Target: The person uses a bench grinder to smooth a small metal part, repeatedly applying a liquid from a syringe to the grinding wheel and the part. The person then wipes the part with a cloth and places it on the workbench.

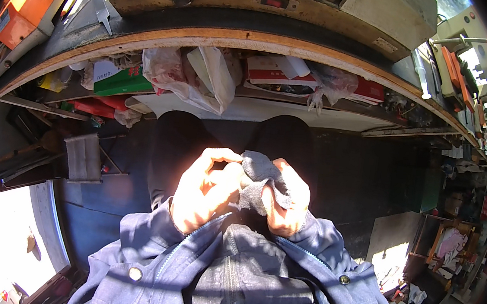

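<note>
Close in front of my jacket, above my lap, both hands are together at a dark grey cloth (258,167). My right hand (293,202) is closed on the cloth, which is bunched and folded between its thumb and fingers. My left hand (210,185) meets the cloth's left edge with its fingers curled and thumb and fingertips drawn together. Strong sunlight washes out that hand, and whatever its fingertips may hold is hidden at the cloth.
Ahead stands a workbench with a wooden edge (233,39), carrying a long metal machine (213,3). An orange machine (30,4) sits at its left end. Bags and boxes, including a white plastic bag (213,78), fill the shelf beneath. A folding stool (83,158) stands at left.
</note>
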`<state>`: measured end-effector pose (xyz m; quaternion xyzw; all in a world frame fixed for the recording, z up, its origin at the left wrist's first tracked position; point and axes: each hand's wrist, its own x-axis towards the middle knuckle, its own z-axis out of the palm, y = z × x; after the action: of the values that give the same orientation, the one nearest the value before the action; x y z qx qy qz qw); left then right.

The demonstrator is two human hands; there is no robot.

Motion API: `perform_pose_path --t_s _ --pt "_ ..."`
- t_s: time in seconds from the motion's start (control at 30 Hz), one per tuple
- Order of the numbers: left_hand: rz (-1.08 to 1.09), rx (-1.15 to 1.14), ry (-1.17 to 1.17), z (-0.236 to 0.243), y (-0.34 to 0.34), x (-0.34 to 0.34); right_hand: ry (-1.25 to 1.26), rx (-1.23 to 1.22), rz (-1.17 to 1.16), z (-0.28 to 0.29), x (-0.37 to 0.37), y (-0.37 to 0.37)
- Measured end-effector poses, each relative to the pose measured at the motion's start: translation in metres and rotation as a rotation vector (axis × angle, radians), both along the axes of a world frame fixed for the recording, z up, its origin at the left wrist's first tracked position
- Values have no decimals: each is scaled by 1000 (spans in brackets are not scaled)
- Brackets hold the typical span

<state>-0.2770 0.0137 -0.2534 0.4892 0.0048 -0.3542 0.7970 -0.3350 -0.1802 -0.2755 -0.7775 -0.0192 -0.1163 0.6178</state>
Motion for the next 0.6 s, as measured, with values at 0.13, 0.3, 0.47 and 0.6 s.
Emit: perform_pose_path --t_s 0.13,0.3,0.47,0.6 --pt "86 181 -78 5 -12 -5 50 243 -73 -3 4 4" --pt "98 427 -412 7 -12 -10 195 455 52 7 7 4" --pt "90 427 -578 -3 -13 -13 291 275 49 12 9 5" --pt "145 324 -525 -7 -16 -16 335 613 -46 2 4 8"
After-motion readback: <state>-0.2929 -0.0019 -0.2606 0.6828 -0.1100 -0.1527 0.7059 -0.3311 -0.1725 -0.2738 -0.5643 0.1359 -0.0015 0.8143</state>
